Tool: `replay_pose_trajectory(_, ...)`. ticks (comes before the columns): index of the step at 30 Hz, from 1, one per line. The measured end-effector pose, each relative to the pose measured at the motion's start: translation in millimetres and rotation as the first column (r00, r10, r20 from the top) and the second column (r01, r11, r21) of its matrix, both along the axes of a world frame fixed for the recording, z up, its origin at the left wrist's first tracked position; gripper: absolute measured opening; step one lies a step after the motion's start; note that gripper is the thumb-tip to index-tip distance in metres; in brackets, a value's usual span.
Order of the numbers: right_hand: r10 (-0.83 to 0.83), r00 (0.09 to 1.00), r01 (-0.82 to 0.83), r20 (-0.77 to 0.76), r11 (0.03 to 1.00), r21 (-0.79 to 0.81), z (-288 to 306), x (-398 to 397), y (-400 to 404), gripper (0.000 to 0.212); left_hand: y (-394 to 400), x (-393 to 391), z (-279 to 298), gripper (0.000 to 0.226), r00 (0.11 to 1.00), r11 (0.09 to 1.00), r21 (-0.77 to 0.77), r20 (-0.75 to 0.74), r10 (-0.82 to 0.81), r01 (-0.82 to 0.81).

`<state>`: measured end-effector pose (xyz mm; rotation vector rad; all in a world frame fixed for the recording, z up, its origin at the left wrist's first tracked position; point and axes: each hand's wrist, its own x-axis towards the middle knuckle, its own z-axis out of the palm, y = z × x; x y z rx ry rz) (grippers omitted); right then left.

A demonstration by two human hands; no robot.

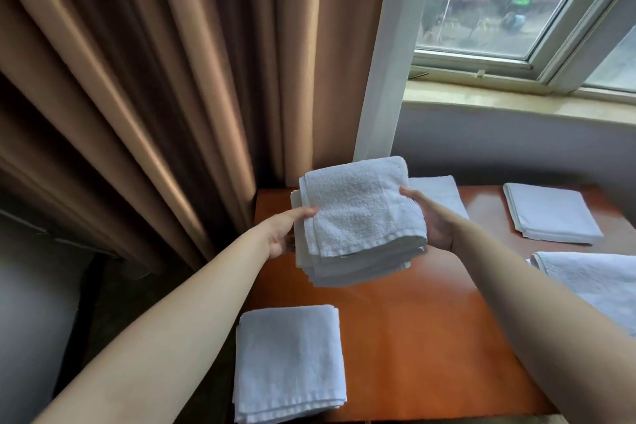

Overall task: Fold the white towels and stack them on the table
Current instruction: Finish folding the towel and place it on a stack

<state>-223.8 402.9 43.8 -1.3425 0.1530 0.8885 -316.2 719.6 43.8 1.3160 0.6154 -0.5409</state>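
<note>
Folded white towel stack (358,220), thick-layered

You get soft daylight from the white-framed glass window (509,10) at upper right; it glares on the glossy orange-brown wooden table (430,320). The pleated tan fabric curtain (155,79) falls into dim shadow at left. Wide-angle bending curves the edges, which look soft.

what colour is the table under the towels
The table is a glossy reddish-orange wood, seen best in the head view, the only one.
</note>
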Motion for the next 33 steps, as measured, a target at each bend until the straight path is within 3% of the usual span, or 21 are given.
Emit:
replay_pose_trajectory(6, 0.067, 0.997, -0.070, -0.042, 0.995, -0.068, -32, 68, -15, 0.083, -25, 46, -34, 0.060, 0.994, 0.996, -0.034, -0.070, 0.085, -0.087)
replay_pose_trajectory(15, 0.209, 0.973, -0.221, -0.101, 0.968, -0.121, -68, 183, -9, 0.083, -37, 125, -69, 0.055, 0.971, 0.976, -0.017, -0.100, 0.216, -0.219)
replay_pose_trajectory(23, 0.220, 0.965, -0.247, -0.140, 0.943, -0.223, -129, 208, 3, 0.061, -42, 155, -135, 0.059, 0.935, 0.951, 0.102, -0.181, 0.305, -0.291)
replay_pose_trajectory(27, 0.213, 0.970, -0.238, -0.121, 0.935, -0.264, -133, 211, 1, 0.048, -42, 159, -147, 0.063, 0.926, 0.948, 0.042, -0.205, 0.316, -0.315)
replay_pose_trajectory(33, 0.308, 0.923, -0.323, -0.232, 0.946, -0.027, -143, 193, 0, 0.067, -30, 146, -151, 0.066, 0.960, 0.975, 0.024, -0.176, 0.220, -0.219)
